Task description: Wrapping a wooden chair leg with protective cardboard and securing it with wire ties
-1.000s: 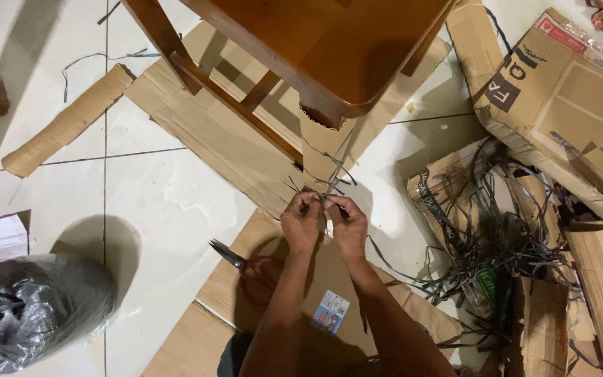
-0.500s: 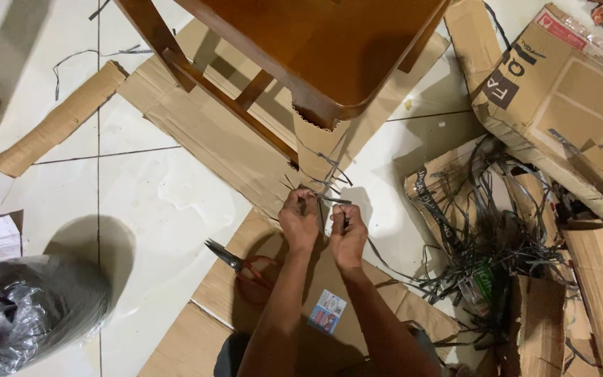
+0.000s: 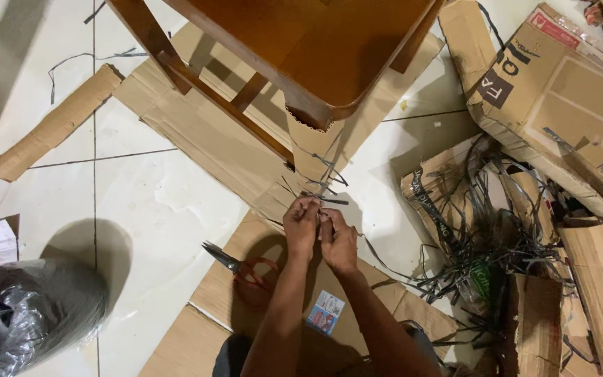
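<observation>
A brown wooden chair (image 3: 315, 49) stands on flat cardboard, and one leg is wrapped in a cardboard sleeve (image 3: 313, 150) tied with thin black plastic strap (image 3: 322, 183). My left hand (image 3: 301, 225) and my right hand (image 3: 338, 241) are pressed together just below that leg. Both pinch the loose ends of the strap between their fingers. Red-handled scissors (image 3: 240, 265) lie on the cardboard sheet (image 3: 211, 297) to the left of my left forearm.
A tangle of black straps (image 3: 486, 244) lies among torn cardboard boxes (image 3: 560, 91) on the right. A rolled cardboard strip (image 3: 54, 126) lies on the white tile floor at left. A grey plastic bag (image 3: 22, 314) sits at lower left.
My hands have drawn closer together under the chair leg, and the right hand has moved left against the left hand while still holding the strap. The view has shifted slightly.
</observation>
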